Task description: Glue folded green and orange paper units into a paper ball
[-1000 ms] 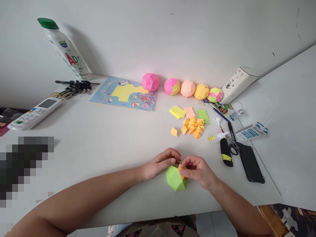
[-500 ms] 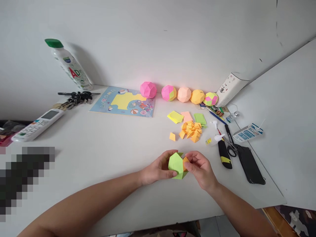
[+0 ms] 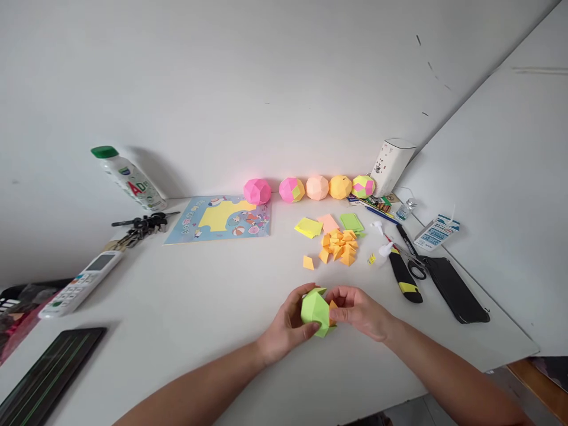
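Note:
My left hand (image 3: 290, 327) is wrapped round a light-green folded-paper ball (image 3: 316, 312), its thumb across the lower front face. On the ball's right side, my right hand (image 3: 355, 309) pinches a small orange folded-paper piece (image 3: 332, 312) against it. Part of that piece is hidden by the fingers. Beyond the hands lies a heap of orange folded-paper pieces (image 3: 339, 245), with a single orange piece (image 3: 308, 262) apart on its left. Yellow paper sheets (image 3: 308, 227), pink paper sheets (image 3: 328, 223) and green paper sheets (image 3: 352, 222) lie just behind the heap.
Several finished paper balls (image 3: 291, 189) line the wall. At right are a glue bottle (image 3: 379, 256), a utility knife (image 3: 406, 277), scissors (image 3: 416, 267) and a black case (image 3: 455, 290). At left stand a bottle (image 3: 133, 183), keys (image 3: 144, 225), a remote control (image 3: 84, 284) and a dark tablet (image 3: 51, 376).
The view has tilted upward, so everything on the table sits lower in the picture. The green ball has turned slightly in my left hand; the orange piece stays pinched at its right side.

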The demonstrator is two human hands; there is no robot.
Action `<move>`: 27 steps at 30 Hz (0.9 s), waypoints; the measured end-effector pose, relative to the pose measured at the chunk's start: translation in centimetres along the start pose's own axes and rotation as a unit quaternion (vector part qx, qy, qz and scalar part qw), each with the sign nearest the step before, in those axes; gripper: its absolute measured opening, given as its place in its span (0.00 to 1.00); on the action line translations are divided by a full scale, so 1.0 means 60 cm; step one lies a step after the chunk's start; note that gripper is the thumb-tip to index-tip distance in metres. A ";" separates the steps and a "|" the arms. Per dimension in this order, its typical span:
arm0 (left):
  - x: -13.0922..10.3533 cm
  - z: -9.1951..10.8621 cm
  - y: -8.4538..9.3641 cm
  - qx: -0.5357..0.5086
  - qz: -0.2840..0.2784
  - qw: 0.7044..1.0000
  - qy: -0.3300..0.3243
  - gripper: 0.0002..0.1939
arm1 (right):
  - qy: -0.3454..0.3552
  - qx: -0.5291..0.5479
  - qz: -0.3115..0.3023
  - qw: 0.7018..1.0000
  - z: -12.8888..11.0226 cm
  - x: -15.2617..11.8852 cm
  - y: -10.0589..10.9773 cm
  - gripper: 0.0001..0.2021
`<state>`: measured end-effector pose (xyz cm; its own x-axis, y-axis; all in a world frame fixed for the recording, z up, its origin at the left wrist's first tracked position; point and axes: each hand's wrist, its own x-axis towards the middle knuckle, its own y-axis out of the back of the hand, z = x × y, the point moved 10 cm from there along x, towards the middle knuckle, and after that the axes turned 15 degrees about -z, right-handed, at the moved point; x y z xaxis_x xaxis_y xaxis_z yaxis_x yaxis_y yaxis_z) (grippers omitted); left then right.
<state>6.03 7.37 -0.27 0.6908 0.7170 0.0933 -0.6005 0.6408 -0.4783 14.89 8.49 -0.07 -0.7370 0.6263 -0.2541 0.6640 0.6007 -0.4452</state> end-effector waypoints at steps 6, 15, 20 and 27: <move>-0.001 0.001 -0.002 0.012 -0.007 1.000 0.008 0.30 | -0.040 -0.020 -0.028 0.999 0.019 0.001 0.000 0.14; 0.000 0.001 0.013 -0.046 0.028 0.998 -0.030 0.33 | 0.094 -0.063 0.044 0.993 -0.033 -0.006 0.012 0.13; 0.015 0.011 -0.013 -0.044 -0.041 0.998 -0.027 0.32 | 0.127 -0.057 0.068 0.988 -0.037 -0.009 0.016 0.09; 0.011 -0.012 -0.001 -0.087 -0.008 0.995 0.050 0.18 | 0.091 -0.049 0.040 0.994 -0.009 0.002 0.005 0.12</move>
<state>6.80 7.59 -0.82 0.7416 0.6706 0.0182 -0.5164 0.5881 -0.6225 15.06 9.01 0.26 -0.6530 0.7474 -0.1220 0.7348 0.5863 -0.3411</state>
